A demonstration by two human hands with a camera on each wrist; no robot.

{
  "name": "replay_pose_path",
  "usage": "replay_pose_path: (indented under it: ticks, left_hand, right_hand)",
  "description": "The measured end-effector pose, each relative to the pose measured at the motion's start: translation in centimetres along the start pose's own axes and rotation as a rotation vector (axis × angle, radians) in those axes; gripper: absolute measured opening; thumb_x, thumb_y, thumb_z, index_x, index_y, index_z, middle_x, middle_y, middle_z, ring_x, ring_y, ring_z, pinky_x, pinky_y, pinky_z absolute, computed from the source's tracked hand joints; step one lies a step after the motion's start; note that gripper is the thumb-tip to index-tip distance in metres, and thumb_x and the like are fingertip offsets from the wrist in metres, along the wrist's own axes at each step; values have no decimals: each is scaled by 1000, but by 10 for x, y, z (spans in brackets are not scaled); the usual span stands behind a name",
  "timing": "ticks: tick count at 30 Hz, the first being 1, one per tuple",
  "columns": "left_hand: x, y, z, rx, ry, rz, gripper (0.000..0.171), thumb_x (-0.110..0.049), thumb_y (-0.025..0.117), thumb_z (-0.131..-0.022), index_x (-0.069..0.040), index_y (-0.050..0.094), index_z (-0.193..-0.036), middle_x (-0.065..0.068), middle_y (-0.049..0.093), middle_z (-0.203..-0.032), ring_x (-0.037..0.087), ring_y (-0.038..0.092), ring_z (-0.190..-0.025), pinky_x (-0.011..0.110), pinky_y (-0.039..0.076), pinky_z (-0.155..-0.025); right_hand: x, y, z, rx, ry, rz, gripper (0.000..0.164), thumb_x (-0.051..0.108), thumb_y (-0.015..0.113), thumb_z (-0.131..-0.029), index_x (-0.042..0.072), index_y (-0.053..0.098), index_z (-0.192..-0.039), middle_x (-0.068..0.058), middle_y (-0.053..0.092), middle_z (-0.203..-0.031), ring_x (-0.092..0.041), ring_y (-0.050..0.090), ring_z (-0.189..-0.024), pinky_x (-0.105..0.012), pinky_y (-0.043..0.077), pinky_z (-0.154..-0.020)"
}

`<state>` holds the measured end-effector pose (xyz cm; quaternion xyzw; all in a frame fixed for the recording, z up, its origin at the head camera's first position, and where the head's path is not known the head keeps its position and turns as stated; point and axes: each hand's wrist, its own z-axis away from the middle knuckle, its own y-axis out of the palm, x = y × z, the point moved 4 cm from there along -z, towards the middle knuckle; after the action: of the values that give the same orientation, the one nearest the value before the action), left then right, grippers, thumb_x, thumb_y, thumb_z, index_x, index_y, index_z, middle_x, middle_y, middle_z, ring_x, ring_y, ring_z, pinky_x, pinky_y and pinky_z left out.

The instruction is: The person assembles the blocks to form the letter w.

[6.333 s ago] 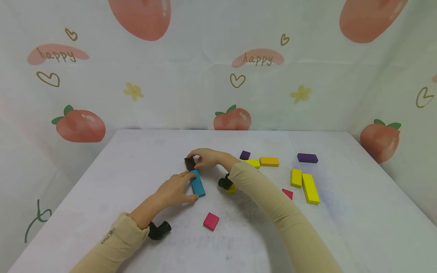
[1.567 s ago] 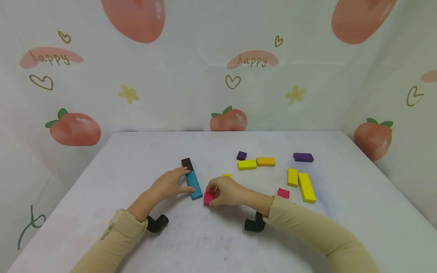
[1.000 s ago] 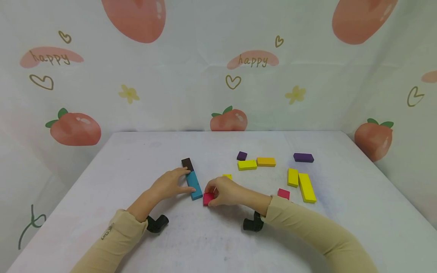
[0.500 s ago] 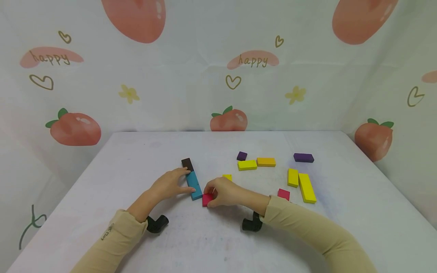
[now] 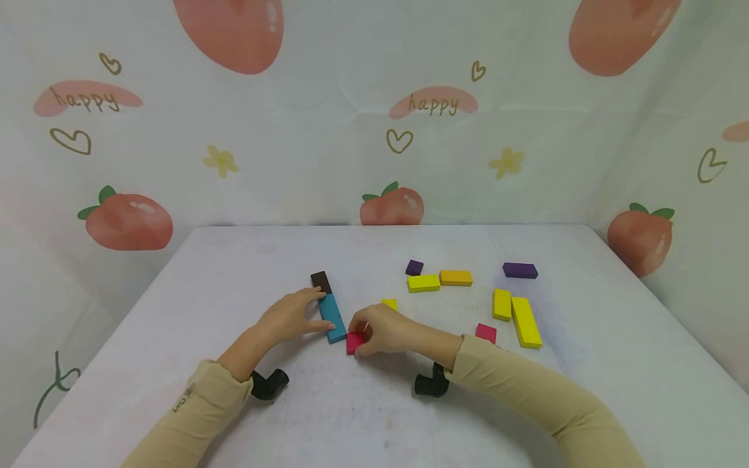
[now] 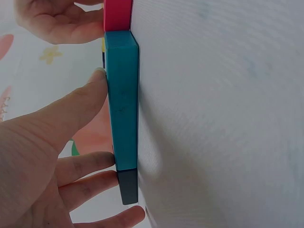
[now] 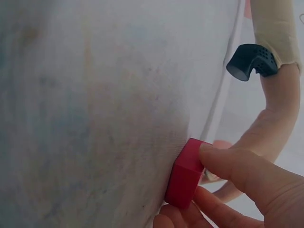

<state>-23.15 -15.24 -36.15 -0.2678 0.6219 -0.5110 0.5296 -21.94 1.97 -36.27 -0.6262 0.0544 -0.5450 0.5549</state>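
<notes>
My left hand [image 5: 290, 316] rests on the blue block [image 5: 333, 320], thumb near its close end and fingers by the joint with the dark brown block [image 5: 320, 281]. Those two blocks lie end to end on the table. My right hand [image 5: 391, 330] pinches a red block [image 5: 354, 343] between thumb and fingers, at the near right corner of the blue one. In the left wrist view the red block [image 6: 118, 14] meets the end of the blue block [image 6: 123, 99]. The right wrist view shows my thumb on one side of the red block [image 7: 186, 175].
Right of my hands lie yellow blocks [image 5: 526, 323], an orange block [image 5: 456, 278], purple blocks [image 5: 519, 270] and another red block [image 5: 486, 332]. One small yellow block [image 5: 389, 303] is partly hidden behind my right hand. Black wrist mounts [image 5: 270, 384] hang below both cuffs.
My right hand has left the dark block and taken hold of the near red block, bringing it up and left to the blue block's end. My left hand stays at the blue block.
</notes>
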Motion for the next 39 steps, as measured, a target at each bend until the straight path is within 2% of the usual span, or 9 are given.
replay_pose_path:
  ticks: [5, 10, 14, 18, 25, 39]
  left_hand:
    - [0, 0, 0, 1, -4, -2, 71, -42, 70, -80, 0, 48, -133, 24, 43, -142, 43, 41, -129, 56, 38, -104]
    - [0, 0, 1, 0, -8, -5, 71, -41, 70, -80, 0, 48, -133, 24, 44, -141, 43, 42, -129, 56, 39, -104]
    - [-1, 0, 1, 7, -13, -9, 70, -41, 70, -80, -1, 48, -133, 24, 44, -141, 43, 41, -130, 55, 38, -105]
    - [-2, 0, 1, 4, -8, -14, 69, -41, 70, -80, 0, 49, -133, 24, 44, -141, 43, 41, -130, 55, 38, -105]
    - [-2, -1, 2, -6, 8, -15, 68, -40, 70, -81, 0, 49, -132, 24, 45, -140, 43, 41, -130, 55, 39, -104]
    - [0, 2, 1, 3, -2, 4, 69, -40, 70, -81, -1, 49, -133, 22, 44, -142, 43, 40, -131, 55, 38, -105]
  right_hand:
    - [-1, -6, 3, -2, 17, -28, 36, 17, 76, -77, 8, 64, -110, -4, 65, -102, -14, 57, -87, -20, 54, -73]
    - [-4, -20, 9, -40, -13, -43, 35, 16, 74, -79, 8, 63, -111, -7, 65, -105, -19, 58, -94, -27, 55, -79]
    - [-15, -29, 12, -80, -23, -22, 35, 16, 73, -80, 7, 63, -112, -7, 66, -107, -19, 58, -95, -27, 54, -81]
    - [-27, -37, 13, -115, 4, -24, 38, 18, 74, -79, 7, 62, -113, -8, 65, -108, -19, 57, -97, -27, 54, -82]
    - [-42, -45, 18, -153, 31, -27, 48, 18, 76, -77, 6, 57, -120, -8, 61, -119, -23, 56, -105, -37, 51, -92]
    - [-58, -41, 18, -108, 57, -4, 61, 19, 77, -76, 7, 50, -128, -9, 54, -131, -25, 56, -107, -36, 52, -94]
